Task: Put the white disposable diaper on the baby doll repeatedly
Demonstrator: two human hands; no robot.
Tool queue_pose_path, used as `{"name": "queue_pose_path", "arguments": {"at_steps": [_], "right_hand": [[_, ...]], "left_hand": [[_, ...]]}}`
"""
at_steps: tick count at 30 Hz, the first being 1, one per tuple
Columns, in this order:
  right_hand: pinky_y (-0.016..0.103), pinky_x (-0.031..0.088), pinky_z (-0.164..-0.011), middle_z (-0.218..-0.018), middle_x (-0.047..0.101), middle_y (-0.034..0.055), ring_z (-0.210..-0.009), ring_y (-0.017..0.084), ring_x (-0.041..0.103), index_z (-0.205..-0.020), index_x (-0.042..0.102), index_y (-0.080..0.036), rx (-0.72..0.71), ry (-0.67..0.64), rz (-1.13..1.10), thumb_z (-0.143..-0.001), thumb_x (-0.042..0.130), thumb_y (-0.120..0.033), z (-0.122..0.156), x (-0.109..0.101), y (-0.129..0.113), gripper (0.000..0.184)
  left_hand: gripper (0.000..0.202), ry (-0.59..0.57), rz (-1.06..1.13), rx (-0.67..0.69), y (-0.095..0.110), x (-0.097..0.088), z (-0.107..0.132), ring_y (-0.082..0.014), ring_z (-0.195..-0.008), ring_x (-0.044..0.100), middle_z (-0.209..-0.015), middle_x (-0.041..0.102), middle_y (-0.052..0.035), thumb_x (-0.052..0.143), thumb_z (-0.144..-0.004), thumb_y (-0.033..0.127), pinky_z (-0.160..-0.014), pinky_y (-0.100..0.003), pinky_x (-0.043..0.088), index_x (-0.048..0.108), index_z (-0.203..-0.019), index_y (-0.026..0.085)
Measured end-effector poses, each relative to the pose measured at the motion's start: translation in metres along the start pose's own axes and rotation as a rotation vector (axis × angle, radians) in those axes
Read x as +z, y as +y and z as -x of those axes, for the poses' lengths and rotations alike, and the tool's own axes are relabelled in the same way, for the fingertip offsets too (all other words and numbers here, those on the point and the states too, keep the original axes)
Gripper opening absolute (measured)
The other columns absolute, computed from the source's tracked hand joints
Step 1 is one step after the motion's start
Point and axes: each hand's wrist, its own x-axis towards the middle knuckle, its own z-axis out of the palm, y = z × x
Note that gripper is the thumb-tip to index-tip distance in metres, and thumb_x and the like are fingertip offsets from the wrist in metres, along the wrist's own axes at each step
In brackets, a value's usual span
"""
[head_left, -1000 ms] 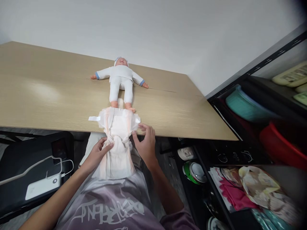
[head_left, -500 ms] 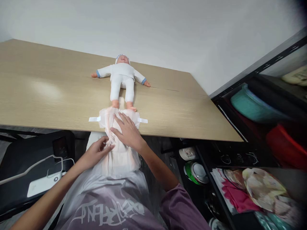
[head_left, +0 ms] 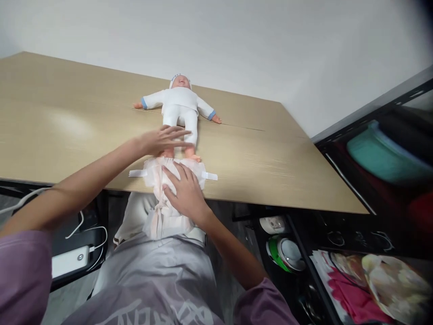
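A baby doll (head_left: 181, 100) in white clothes and cap lies on its back on the table, arms spread, feet toward me. Below its feet an unfolded diaper (head_left: 157, 178) lies over the table's front edge, its lower half hanging down to my lap. Its white tabs stick out left and right. My right hand (head_left: 185, 189) lies with spread fingers on the diaper's upper middle. My left hand (head_left: 165, 139) is above the doll's lower legs, fingers stretched out and holding nothing; whether it touches the legs I cannot tell.
The wooden table (head_left: 84, 149) meets a white wall behind. At left, a white power bank (head_left: 71, 261) with a cable rests on a black seat. On the right, a dark shelf holds a teal basin (head_left: 385, 153) and a pink cloth (head_left: 352, 289).
My left hand has let go of the diaper's lower part and moved up over the doll's legs. My right hand stays on the diaper. The whole view has shifted slightly.
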Motion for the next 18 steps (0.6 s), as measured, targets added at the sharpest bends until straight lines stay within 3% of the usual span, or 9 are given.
{"name": "queue_pose_path", "arguments": {"at_steps": [2,4,8,11,14,18], "right_hand": [[0.060,0.035,-0.144,-0.185,0.046,0.0142,-0.173,0.037,0.038,-0.177,0.055,-0.026,0.010,0.002,-0.008,-0.118,0.061,-0.041,0.001,0.000,0.000,0.062],[0.060,0.034,-0.145,-0.187,0.045,0.0129,-0.175,0.036,0.037,-0.178,0.055,-0.027,0.021,-0.002,-0.018,-0.118,0.061,-0.042,0.002,0.000,-0.001,0.062],[0.060,0.035,-0.146,-0.191,0.039,0.0099,-0.178,0.035,0.035,-0.179,0.053,-0.029,0.036,-0.036,-0.032,-0.118,0.061,-0.044,0.001,-0.001,0.001,0.063],[0.062,0.035,-0.147,-0.194,0.031,0.0081,-0.181,0.036,0.030,-0.181,0.050,-0.031,0.045,-0.080,-0.033,-0.119,0.061,-0.048,-0.004,-0.002,0.006,0.065],[0.066,0.032,-0.147,-0.196,0.026,0.0080,-0.183,0.035,0.025,-0.184,0.043,-0.031,0.038,-0.136,-0.035,-0.121,0.056,-0.053,-0.012,-0.004,0.014,0.068],[0.066,0.027,-0.149,-0.197,0.021,0.0085,-0.184,0.033,0.020,-0.186,0.038,-0.029,-0.005,-0.180,-0.043,-0.122,0.050,-0.057,-0.030,-0.006,0.024,0.071]], "left_hand": [[0.107,-0.047,-0.003,0.088,-0.005,0.009,-0.016,-0.0398,-0.179,0.029,-0.195,0.029,-0.0035,0.072,-0.081,0.006,-0.137,-0.057,0.039,0.044,-0.179,0.041],[0.101,-0.012,0.012,0.141,-0.007,0.014,-0.025,-0.0385,-0.178,0.032,-0.193,0.035,-0.0017,0.072,-0.079,0.006,-0.137,-0.054,0.039,0.052,-0.172,0.040],[0.056,0.132,-0.007,0.234,-0.008,0.018,-0.039,-0.0389,-0.153,0.059,-0.167,0.068,-0.0082,0.071,-0.089,0.012,-0.130,-0.054,0.043,0.073,-0.141,0.032],[0.035,0.164,-0.042,0.288,-0.012,0.016,-0.049,-0.0377,-0.131,0.067,-0.146,0.078,-0.0125,0.066,-0.098,0.017,-0.120,-0.054,0.048,0.076,-0.130,0.029],[0.033,0.221,0.118,0.297,-0.020,0.002,-0.057,-0.0363,-0.125,0.066,-0.143,0.078,-0.0128,0.063,-0.102,0.019,-0.113,-0.052,0.050,0.076,-0.131,0.027],[0.036,0.365,0.461,0.242,-0.040,-0.034,-0.065,-0.0328,-0.125,0.066,-0.134,0.081,-0.0098,0.063,-0.102,0.021,-0.107,-0.046,0.054,0.076,-0.135,0.026]]}}
